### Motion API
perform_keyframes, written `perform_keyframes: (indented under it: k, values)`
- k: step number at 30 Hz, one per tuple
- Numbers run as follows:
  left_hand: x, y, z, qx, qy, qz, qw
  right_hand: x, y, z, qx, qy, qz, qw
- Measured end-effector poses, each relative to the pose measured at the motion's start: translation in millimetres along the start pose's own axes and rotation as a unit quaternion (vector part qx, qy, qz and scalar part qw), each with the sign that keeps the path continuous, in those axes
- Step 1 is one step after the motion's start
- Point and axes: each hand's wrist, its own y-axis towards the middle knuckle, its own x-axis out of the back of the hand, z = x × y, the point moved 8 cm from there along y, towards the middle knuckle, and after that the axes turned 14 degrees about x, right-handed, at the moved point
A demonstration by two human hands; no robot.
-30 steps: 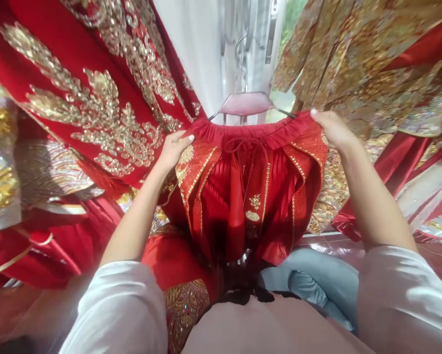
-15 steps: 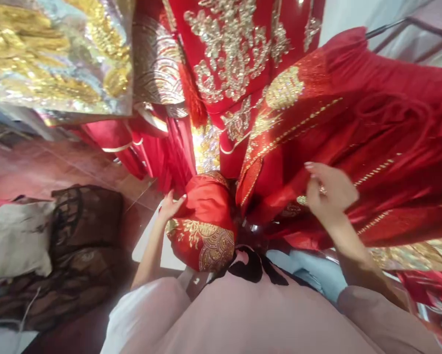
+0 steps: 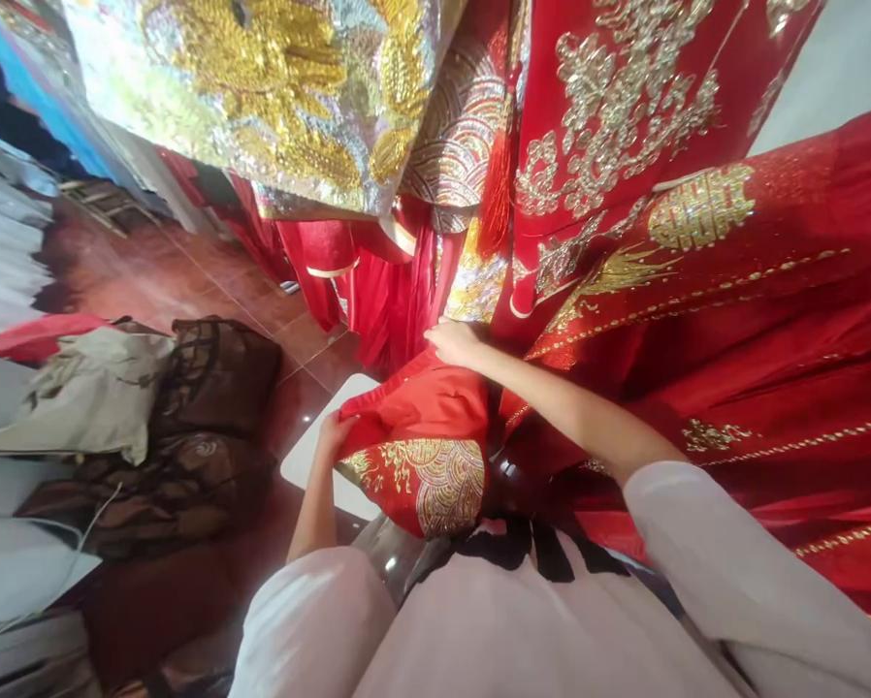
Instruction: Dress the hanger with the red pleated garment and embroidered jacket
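Folded garment (image 3: 421, 456) in front of you, hanging robes (image 3: 625, 116) behind it.
Your left hand (image 3: 334, 431) at its left edge, right hand (image 3: 454, 341) on top; skirt (image 3: 733, 339) to the right; cloth pile (image 3: 209, 407) on floor (image 3: 188, 281), left.

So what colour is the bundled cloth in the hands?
The cloth is red with a gold scalloped embroidered band; head view.

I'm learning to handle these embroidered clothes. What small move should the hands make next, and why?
Probably lift the folded red garment slightly with both hands: the left hand pinches its lower edge, the right hand rests on its top fold, and the hanging red skirt presses close beside it.
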Motion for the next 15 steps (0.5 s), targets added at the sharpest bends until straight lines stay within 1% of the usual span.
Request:
perform_keyframes:
  k: [2,4,6,7,8,9,10,11,12,13,14,15]
  values:
    - [17.9,2,-7,0.005,-0.094,-0.061,0.994,-16,16,-3,-0.017,-0.002,0.027,1.000]
    - [38.4,-2,-22,-0.006,-0.175,-0.120,0.977,-28,23,1,-0.021,0.003,0.060,0.998]
    - [62.1,-17,-43,-0.024,-0.236,-0.181,0.954,-32,25,7,-0.024,0.012,0.098,0.995]
    - [75.6,-31,-58,-0.046,-0.270,-0.219,0.937,-30,24,9,-0.023,0.017,0.113,0.993]
    - [88.5,-50,-74,-0.081,-0.302,-0.254,0.915,-25,23,11,-0.021,0.021,0.126,0.992]
    - [101.3,-75,-91,-0.135,-0.344,-0.294,0.881,-18,21,11,-0.018,0.024,0.136,0.990]
    - [110.4,-105,-110,-0.208,-0.379,-0.317,0.844,-9,17,9,-0.016,0.026,0.146,0.989]
    - [115.1,-138,-129,-0.285,-0.396,-0.325,0.810,1,11,5,-0.015,0.027,0.153,0.988]
    - [116.3,-173,-144,-0.354,-0.398,-0.335,0.777,14,4,0,-0.014,0.021,0.158,0.987]
    - [114.4,-207,-156,-0.408,-0.387,-0.351,0.748,29,-6,-7,-0.013,0.008,0.158,0.987]
    - [108.7,-236,-166,-0.441,-0.363,-0.360,0.738,46,-18,-14,-0.009,0.002,0.153,0.988]
    - [99.4,-262,-177,-0.476,-0.324,-0.359,0.735,63,-31,-22,-0.004,-0.005,0.147,0.989]
